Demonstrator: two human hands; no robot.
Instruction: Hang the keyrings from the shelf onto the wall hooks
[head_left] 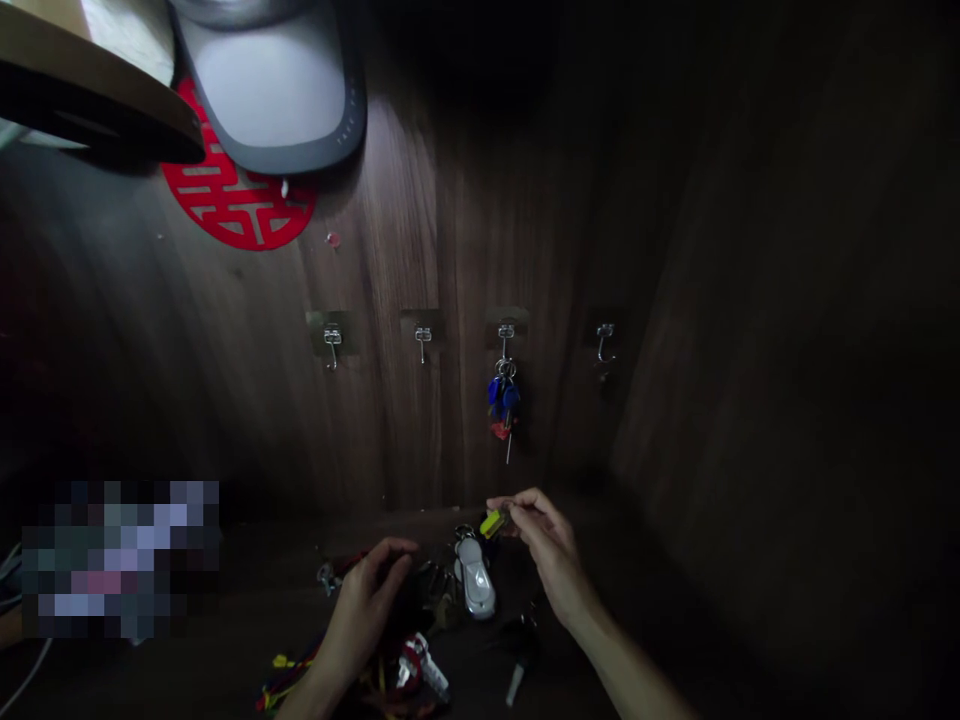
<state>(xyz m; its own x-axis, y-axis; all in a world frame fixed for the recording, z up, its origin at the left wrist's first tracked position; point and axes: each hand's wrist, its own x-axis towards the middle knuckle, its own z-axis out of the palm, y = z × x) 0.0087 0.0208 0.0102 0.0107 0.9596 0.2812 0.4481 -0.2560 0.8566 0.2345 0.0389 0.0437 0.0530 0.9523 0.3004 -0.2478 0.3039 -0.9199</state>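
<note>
My right hand [551, 545] is closed, its thumb and fingers pinching a small ring with a yellow key tag [492, 523] on it. Just left of the tag, a silver-white oval fob [476, 580] on a key ring lies on the dark wooden surface. My left hand [375, 585] hovers low over the keys, fingers bent, thumb apart, with nothing visible in it. Around it are dim keys [442, 605], a red ring with silver keys [421, 665] and colourful cords [281, 680] partly behind my forearm. A dark-headed key [516, 670] lies nearer me.
Several metal hooks are fixed on the dark wood panel, among them the far-left hook [332, 340] and far-right hook [605, 340]. A bunch of blue-tagged keys [504, 395] hangs from one. A red paper cutout [240, 215] and grey lamp-like device [277, 90] are above.
</note>
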